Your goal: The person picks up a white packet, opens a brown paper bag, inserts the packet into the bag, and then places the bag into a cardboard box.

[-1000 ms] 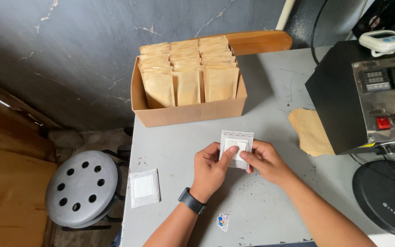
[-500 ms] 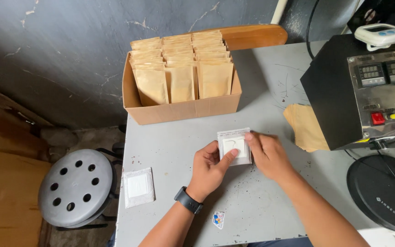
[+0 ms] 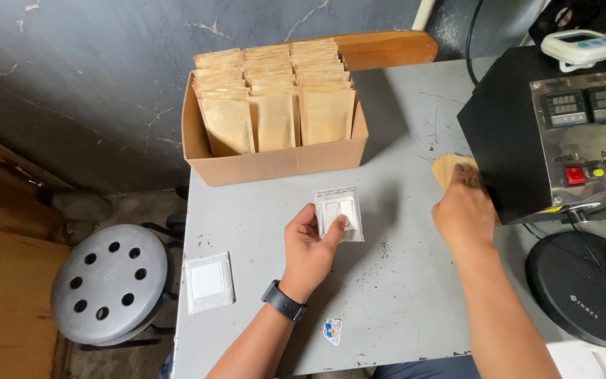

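Grey scuffed metal table (image 3: 401, 295) is bearing the work. Left hand (image 3: 308, 245) is pinching a small clear plastic sachet with white insert (image 3: 338, 213) between thumb and fingers. Right of that grip, right hand (image 3: 464, 210) is grasping flat brown paper pouches (image 3: 449, 165) beside a black sealing machine (image 3: 555, 133).

Single head-worn view, looking steeply down from close above at grey tabletop (image 3: 261, 210); forearms entering from bottom edge.

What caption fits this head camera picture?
Left hand holds a clear packet; right hand touches brown pouches beside a black machine.
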